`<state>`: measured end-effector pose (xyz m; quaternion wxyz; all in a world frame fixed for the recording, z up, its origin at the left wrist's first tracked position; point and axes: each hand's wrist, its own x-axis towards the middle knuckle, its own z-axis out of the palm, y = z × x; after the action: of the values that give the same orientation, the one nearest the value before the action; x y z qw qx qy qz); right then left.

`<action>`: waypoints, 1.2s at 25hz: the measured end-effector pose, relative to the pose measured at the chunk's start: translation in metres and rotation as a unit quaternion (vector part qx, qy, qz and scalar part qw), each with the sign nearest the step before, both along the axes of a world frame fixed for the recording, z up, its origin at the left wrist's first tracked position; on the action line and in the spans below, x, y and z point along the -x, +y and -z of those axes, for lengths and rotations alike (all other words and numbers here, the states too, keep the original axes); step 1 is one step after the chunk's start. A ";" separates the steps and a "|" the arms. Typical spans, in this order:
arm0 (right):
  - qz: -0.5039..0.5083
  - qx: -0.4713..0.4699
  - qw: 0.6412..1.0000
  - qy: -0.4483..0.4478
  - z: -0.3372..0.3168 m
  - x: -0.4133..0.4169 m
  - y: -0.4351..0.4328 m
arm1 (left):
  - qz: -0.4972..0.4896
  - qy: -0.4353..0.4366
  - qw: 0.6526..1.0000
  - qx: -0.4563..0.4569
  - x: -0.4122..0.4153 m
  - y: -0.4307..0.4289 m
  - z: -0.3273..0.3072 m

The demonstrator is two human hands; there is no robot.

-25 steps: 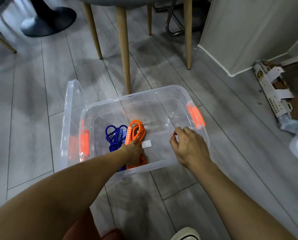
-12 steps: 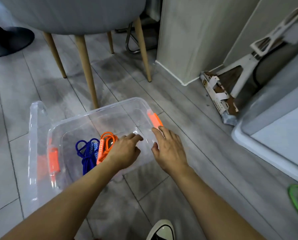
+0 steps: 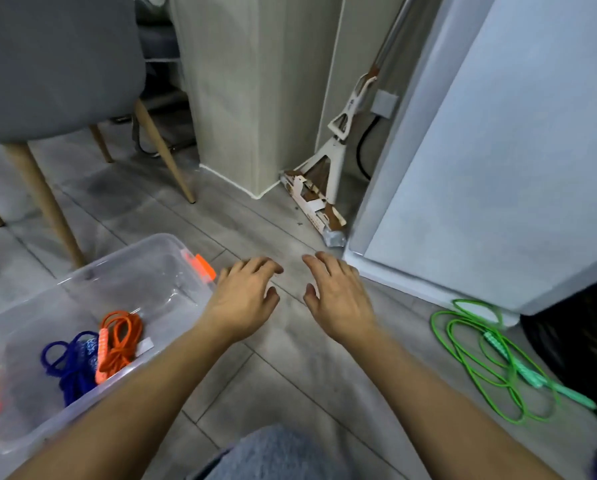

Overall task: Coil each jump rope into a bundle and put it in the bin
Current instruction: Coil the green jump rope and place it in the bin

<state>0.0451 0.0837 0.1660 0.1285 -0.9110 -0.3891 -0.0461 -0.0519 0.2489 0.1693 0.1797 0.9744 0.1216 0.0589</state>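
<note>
Both hands are stretched forward over the grey floor [image 3: 290, 375], palms down, and neither one holds anything. The left hand [image 3: 245, 299] has its fingers loosely spread and a little bent. The right hand [image 3: 338, 299] is the same, and a gap of bare floor lies between the two hands.

The clear bin [image 3: 117, 253] stands to the left of the left hand, and its orange latch [image 3: 201, 268] is just beside that hand's fingers. Inside the bin, further left and nearer to the person, the orange jump rope [image 3: 120, 337] lies as a bundle. The blue jump rope [image 3: 72, 368] lies bundled at its left side, touching it.

The green jump rope [image 3: 480, 362] lies on the floor well to the right of the right hand, in loose loops, not bundled, with its pale green handles toward the right. Beyond the right hand a mop [image 3: 328, 188] leans in the corner. Beyond the left hand stands a grey chair [image 3: 47, 64] with wooden legs.
</note>
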 end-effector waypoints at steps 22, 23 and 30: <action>0.242 0.042 0.969 -0.017 -0.007 -0.046 -0.357 | 0.309 -0.038 0.950 -0.027 -0.136 -0.337 -0.051; 0.257 0.043 0.966 -0.005 0.012 -0.049 -0.368 | 0.313 -0.027 0.949 -0.025 -0.140 -0.348 -0.032; 0.348 0.029 0.933 0.088 0.145 -0.079 -0.426 | 0.327 0.051 0.943 -0.013 -0.162 -0.390 0.102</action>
<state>0.1236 -0.3422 0.0212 0.1117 -0.9931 -0.0357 0.0040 0.1106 -0.1406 0.0675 0.1698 0.9645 -0.1956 -0.0516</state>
